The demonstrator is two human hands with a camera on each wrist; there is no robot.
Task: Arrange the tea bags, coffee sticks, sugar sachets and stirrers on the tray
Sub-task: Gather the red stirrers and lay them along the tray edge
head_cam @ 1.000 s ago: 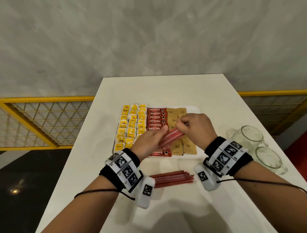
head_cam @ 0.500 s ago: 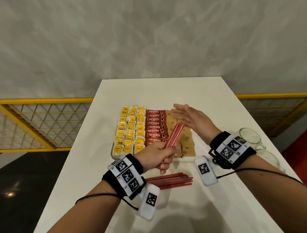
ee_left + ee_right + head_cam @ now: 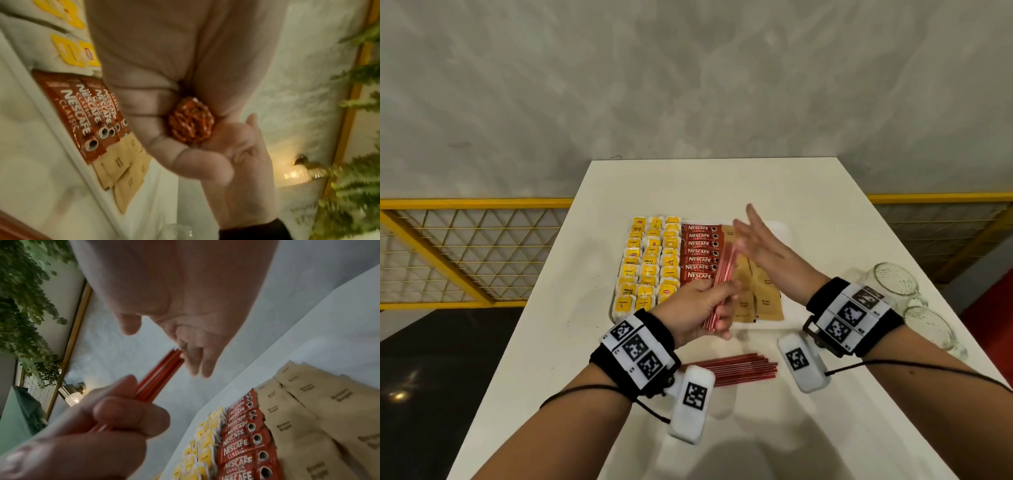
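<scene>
My left hand (image 3: 709,308) grips a bundle of red stirrers (image 3: 722,277) upright above the near side of the white tray (image 3: 779,228). In the left wrist view the stirrers' ends (image 3: 191,120) show inside the fist. My right hand (image 3: 760,243) is flat and open, its palm against the bundle's top end (image 3: 174,360). Rows of yellow tea bags (image 3: 650,263), red coffee sticks (image 3: 698,251) and brown sugar sachets (image 3: 763,291) lie on the tray. More red stirrers (image 3: 732,368) lie on the table in front of the tray.
Two glass mugs (image 3: 900,287) stand at the table's right edge. The white table (image 3: 722,185) ends at a grey wall, with yellow mesh railings (image 3: 465,246) on both sides. Bare tabletop lies beyond the tray.
My right hand let go of the stirrers and opened flat against their top end. My left hand turned the bundle upright and drew it toward me.
</scene>
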